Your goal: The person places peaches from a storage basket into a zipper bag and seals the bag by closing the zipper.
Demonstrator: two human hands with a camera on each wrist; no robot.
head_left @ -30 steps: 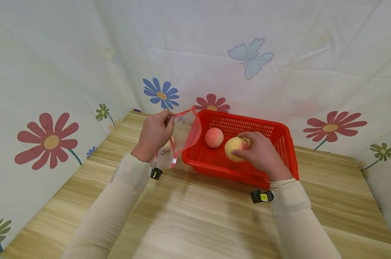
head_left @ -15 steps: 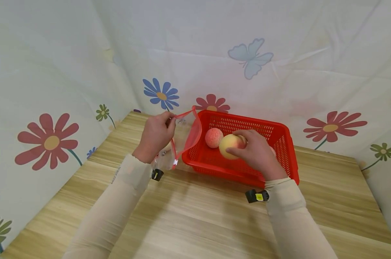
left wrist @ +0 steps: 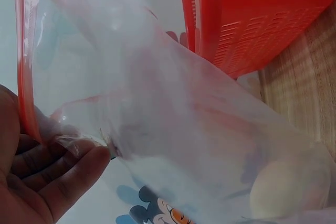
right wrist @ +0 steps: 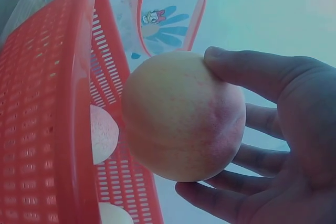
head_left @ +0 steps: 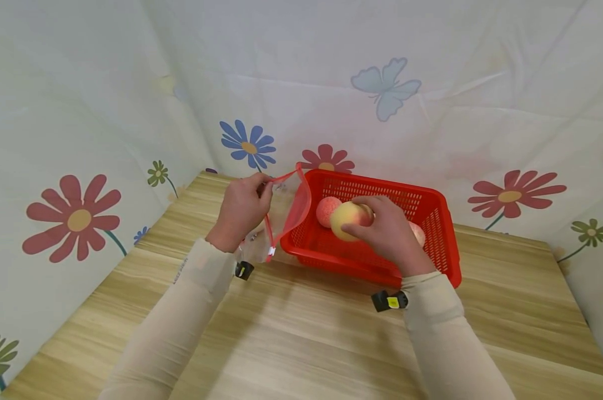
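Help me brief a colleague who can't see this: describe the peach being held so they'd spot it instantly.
On the wooden table sits a red basket. Over it, the person's right grip holds a round peach. Unlike the speckled pink fruit just behind it, which lies in the basket, this one is mostly pale yellow with a red blush and directly held.

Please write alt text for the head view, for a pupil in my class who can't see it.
A person's right hand holds a peach above a red basket with two pinkish balls inside. The left hand holds a clear, red-edged bag open at the basket's left, over a wooden table.
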